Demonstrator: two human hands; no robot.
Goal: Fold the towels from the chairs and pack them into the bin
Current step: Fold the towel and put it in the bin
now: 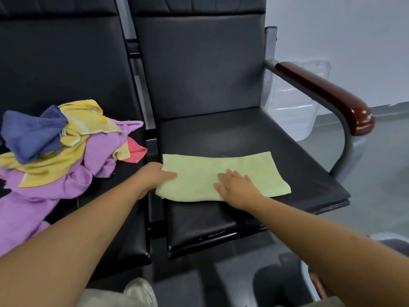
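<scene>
Right hand (238, 188) flat atop green towel (250, 167)

Wall: I see a plain pale wall (343, 29) behind the seats, upper right.
Floor: grey and smooth (380, 165), on my right.
Seating: two black padded chairs (199, 69) side by side, on a grey metal frame (271, 41).
Armrest: glossy reddish-brown (325, 94), at the right end.
Light: soft, even.

Left hand (153, 176) in pinch, right hand (238, 187) flat.

Pale wall (332, 29), grey floor (385, 156) (white shoe (139, 293) below)
</scene>
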